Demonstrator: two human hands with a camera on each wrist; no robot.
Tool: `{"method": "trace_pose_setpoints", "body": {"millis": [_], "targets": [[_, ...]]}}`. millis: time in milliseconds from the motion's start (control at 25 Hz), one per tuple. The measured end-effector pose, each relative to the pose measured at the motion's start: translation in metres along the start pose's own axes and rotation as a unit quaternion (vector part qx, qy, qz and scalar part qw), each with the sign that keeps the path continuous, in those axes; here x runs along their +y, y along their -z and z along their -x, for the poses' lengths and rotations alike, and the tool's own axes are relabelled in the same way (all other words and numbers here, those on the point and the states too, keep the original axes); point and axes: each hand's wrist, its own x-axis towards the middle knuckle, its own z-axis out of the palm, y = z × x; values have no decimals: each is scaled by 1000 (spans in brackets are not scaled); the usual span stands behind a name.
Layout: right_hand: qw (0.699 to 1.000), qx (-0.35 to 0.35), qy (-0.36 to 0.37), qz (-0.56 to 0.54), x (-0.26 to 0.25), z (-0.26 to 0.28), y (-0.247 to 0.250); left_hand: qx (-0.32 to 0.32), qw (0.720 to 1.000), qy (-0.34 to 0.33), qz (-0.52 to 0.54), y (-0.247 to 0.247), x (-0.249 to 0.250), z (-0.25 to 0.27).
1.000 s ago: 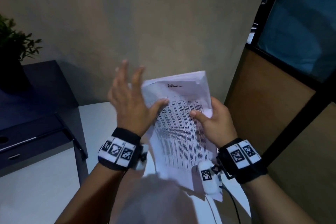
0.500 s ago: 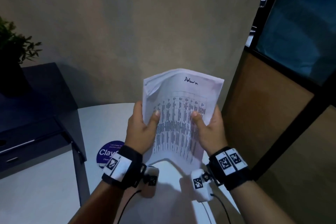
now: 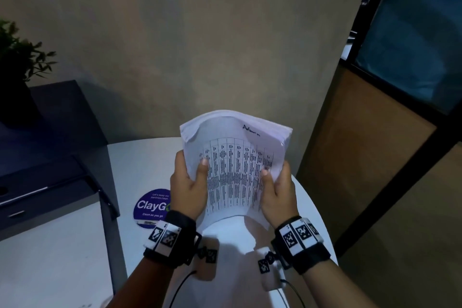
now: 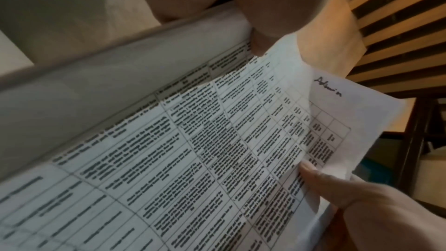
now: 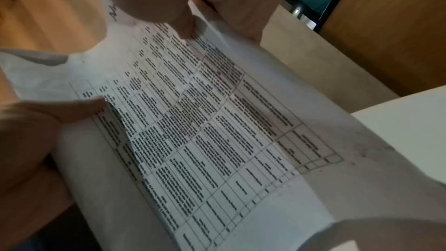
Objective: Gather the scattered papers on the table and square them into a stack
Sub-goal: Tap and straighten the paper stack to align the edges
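White papers (image 3: pixel 235 165) are up in the air, held over the round white counter (image 3: pixel 140 165). They make one thick bunch. The bunch stands nearly upright, with its top leaning away from the person. The front page has a grid full of tiny black words, and one word is written in pen near the top. The top left corner curls over. The bottom edge bends up in the middle. At the top, the page edges do not quite line up.

The left grip (image 3: pixel 187 187) pinches the left side of the bunch. Its thumb (image 4: pixel 321 177) lies on the front page and its fingers are hidden behind. The right grip (image 3: pixel 277 190) pinches the right side the same way, thumb flat on the print.

Each wrist wears a black band (image 3: pixel 170 235) with black and white squares on it. A thin wire (image 3: pixel 182 285) hangs down below the left one.

A round blue sticker (image 3: pixel 150 207) lies flat on the counter, just beside the left wrist, which covers part of it.

Far off to the left, a dark pot (image 3: pixel 12 105) holds a green leafy plant (image 3: pixel 17 52). The pot stands on a dark cabinet (image 3: pixel 50 157) right next to the counter. On the other side is a brown wooden panel (image 3: pixel 362 170).
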Motion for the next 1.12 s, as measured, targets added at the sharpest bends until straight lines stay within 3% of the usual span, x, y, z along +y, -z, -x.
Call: {"method": "trace_pose_setpoints", "body": {"millis": [160,320,440,760,1120], "targets": [[998,-43,-43,2,7,10,2,-20,998,55,17,9,-8,6],[999,20,4,-29,-25,1,9,7,997,-10,70,17,15,2],[994,63,55,-76,-63,-8,11,84,993,-54,56,18,38,-16],[989,123,-14,-80,-81,-27,5,141,989,-12,35,11,44,-37],[985,165,-17,-51,-82,-36,4,158,987,-11,7,12,45,-38]]}}
